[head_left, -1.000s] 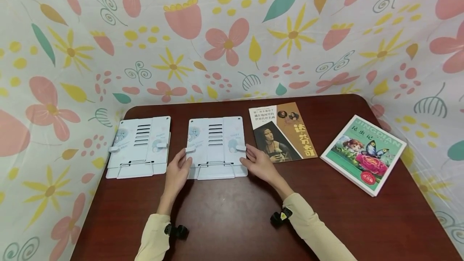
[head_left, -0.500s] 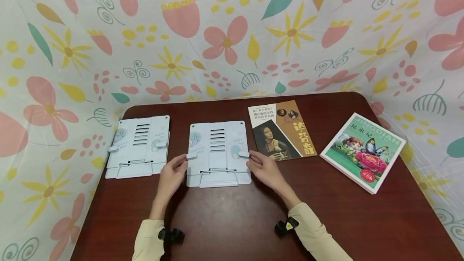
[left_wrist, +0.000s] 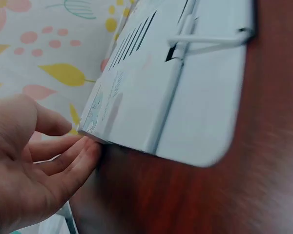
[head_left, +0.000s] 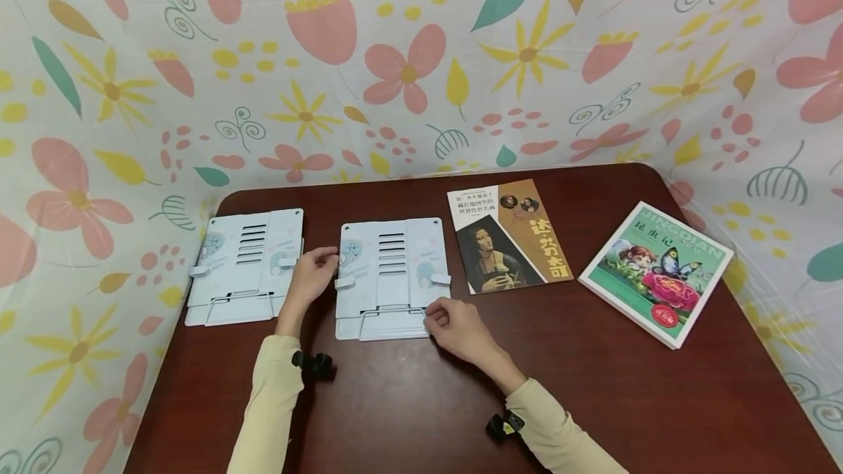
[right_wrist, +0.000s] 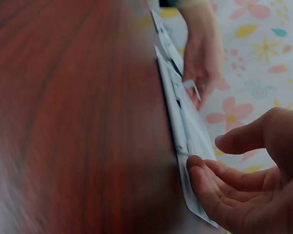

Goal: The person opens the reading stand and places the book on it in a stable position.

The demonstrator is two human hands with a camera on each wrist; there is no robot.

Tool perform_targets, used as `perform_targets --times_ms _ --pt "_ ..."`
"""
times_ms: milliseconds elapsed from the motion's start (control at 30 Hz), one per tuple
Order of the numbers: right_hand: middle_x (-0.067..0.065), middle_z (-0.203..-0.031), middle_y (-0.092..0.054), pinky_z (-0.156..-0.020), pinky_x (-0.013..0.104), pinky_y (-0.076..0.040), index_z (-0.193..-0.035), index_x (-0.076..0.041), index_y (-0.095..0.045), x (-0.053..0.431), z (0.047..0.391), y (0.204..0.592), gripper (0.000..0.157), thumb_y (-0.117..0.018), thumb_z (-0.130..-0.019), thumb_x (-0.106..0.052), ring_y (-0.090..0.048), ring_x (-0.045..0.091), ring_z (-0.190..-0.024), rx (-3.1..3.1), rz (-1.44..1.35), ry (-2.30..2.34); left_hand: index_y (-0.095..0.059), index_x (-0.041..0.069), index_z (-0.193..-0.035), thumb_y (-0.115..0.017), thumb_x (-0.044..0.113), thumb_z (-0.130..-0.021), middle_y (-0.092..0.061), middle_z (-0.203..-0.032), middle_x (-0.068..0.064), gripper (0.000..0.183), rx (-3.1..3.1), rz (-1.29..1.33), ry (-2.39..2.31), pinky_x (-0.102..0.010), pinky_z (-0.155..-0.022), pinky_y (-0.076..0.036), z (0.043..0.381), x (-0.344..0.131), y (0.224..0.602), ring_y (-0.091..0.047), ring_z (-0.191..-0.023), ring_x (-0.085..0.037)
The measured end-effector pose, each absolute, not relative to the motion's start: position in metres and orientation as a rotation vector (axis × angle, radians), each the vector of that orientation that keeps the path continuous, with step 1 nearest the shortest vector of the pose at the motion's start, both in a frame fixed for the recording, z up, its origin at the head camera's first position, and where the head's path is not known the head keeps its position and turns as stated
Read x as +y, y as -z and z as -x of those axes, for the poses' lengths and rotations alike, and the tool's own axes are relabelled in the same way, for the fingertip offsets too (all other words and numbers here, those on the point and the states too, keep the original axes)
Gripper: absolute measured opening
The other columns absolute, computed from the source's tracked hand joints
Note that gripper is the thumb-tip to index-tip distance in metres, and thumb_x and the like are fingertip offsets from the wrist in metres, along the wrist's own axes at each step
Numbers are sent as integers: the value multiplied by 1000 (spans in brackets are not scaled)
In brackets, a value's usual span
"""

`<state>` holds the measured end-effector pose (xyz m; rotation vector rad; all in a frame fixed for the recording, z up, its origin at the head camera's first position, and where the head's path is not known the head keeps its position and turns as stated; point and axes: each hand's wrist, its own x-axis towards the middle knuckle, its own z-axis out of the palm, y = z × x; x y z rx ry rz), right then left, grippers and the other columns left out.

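Nearest are two cream sleeves (head_left: 266,397), with one black wrist device (head_left: 312,365) at each cuff. Two bare hands reach past them over a dark reddish-brown, wood-grained surface (head_left: 612,415). The right hand (head_left: 464,329) has its fingers bent at the lower right edge of the middle book stand (head_left: 356,301), touching it and covering that corner; the right wrist view shows the thumb spread away from them. A little farther off, the left hand (head_left: 312,274) touches the same stand's left edge with loosely bent fingertips, its thumb apart from them.

The middle stand lies flat near the centre of the surface, between the hands. It is white with a bluish tint and rounded bottom corners, printed with pale blue pictures and faint lettering. A bent wire bracket (head_left: 361,325) crosses its lower part, two white clips (head_left: 345,283) sit one at each side, dark slots (head_left: 391,249) run in a column up the middle, and two dark dots mark the top corners.

To its left, well apart, lies one matching stand (head_left: 224,285), making two in all. Right of them are two books: a thin brown-and-white book (head_left: 510,236) with a painted portrait, and a thicker green book (head_left: 648,291), set at an angle. Behind everything hangs white floral cloth (head_left: 408,123).
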<state>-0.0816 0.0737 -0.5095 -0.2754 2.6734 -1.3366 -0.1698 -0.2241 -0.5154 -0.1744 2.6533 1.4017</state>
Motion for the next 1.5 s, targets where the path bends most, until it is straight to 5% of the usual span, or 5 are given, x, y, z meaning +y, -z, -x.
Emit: perform_targets --times_ms 467,733,1500 --pt "2 -74 -68 -68 32 -54 -84 -7 -67 64 84 512 6 -73 -84 -7 -63 13 -70 2749 212 1160 -67 -3 -126 -61 18 -101 -71 -114 -20 33 2585 265 -1432 -28 -82 -59 195 -223 519 -72 -89 -17" --pt "-3 -72 -62 -65 29 -49 -83 -8 -64 62 83 515 8 -69 -84 -3 -58 11 -69 2783 290 1108 -66 -2 -123 -60 24 -102 -67 -110 -17 34 2619 270 -1364 -34 -80 -53 193 -221 521 -66 -96 -28" --pt "-4 -74 -52 -60 18 -41 -82 -9 -57 72 78 526 21 -65 -85 10 -48 5 -66 2797 630 1288 -67 -2 -120 -61 22 -101 -65 -109 -17 32 2624 362 -1392 -33 -76 -50 189 -213 523 -63 -94 -29"
